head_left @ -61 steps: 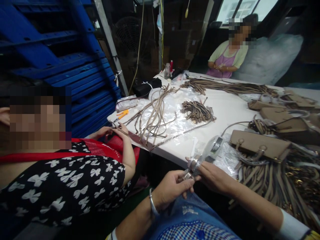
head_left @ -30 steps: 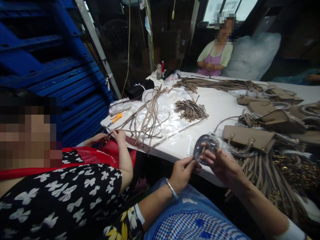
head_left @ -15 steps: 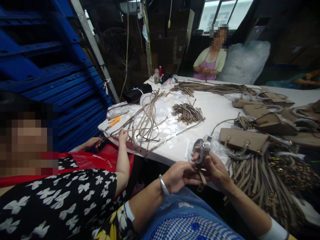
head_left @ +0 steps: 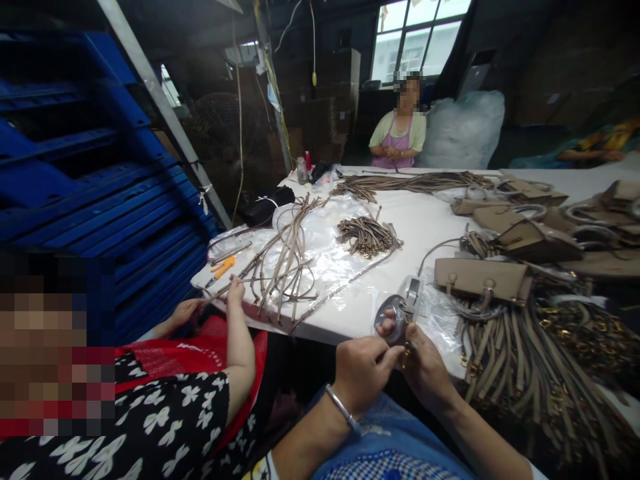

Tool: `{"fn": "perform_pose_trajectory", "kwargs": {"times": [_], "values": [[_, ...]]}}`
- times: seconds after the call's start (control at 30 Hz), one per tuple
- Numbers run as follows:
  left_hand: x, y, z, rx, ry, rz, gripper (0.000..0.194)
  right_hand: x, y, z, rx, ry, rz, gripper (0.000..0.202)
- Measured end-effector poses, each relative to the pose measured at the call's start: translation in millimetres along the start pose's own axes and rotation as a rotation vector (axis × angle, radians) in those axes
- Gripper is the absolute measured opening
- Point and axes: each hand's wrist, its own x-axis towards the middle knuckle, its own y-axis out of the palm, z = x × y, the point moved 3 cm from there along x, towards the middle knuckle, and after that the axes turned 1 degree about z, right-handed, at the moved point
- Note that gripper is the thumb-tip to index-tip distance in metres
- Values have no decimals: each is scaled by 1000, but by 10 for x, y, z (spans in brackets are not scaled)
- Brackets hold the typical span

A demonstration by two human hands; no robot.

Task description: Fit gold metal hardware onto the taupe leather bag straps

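My right hand (head_left: 427, 363) is closed around a tape dispenser (head_left: 387, 327) with a clear roll, its fingers passing through the ring. A short strap with a gold metal clasp (head_left: 407, 353) shows between my hands, mostly hidden by the fingers. My left hand (head_left: 365, 373), with a silver bangle at the wrist, is curled with thumb and fingertips pinched at that strap. Both hands are held above my lap at the table's front edge. Just right of them, a beige handbag (head_left: 483, 283) lies beside a heap of beige straps (head_left: 520, 360) with gold fittings.
More handbags (head_left: 530, 233) lie at the right. A bundle of straps (head_left: 367, 237), long loose straps (head_left: 287, 260) and an orange-handled tool (head_left: 223, 267) lie on the white table (head_left: 340, 320). A co-worker in red (head_left: 200, 353) sits close at left; another person (head_left: 399, 137) is across.
My left hand has gone from spread fingers under the strap to a curled pinch. The dispenser has tilted and sits slightly lower. The camera view has shifted.
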Motion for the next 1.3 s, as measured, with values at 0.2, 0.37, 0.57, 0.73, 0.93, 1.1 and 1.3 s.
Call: {"fn": "perform_pose_trajectory", "kwargs": {"times": [0.2,0.37,0.57,0.73,0.93,1.1,1.3], "values": [[30,25,-7,-223,-32,-147,28,-12,11,-114,124,27,-51,39],[56,79,53,-288,-54,-9,34,1,-51,-201,176,39,-7,52],[145,133,180,-253,-132,103,36,130,-187,-367,218,103,-29,55],[142,322,350,-321,-424,125,36,277,-291,-427,205,171,-46,48],[92,469,545,-504,-640,-71,33,493,-363,-530,-33,243,77,62],[161,527,625,-535,-726,-201,30,756,-438,-517,-332,186,161,52],[235,285,934,-613,-865,-727,43,1257,-1005,-421,-737,156,52,32]]}}
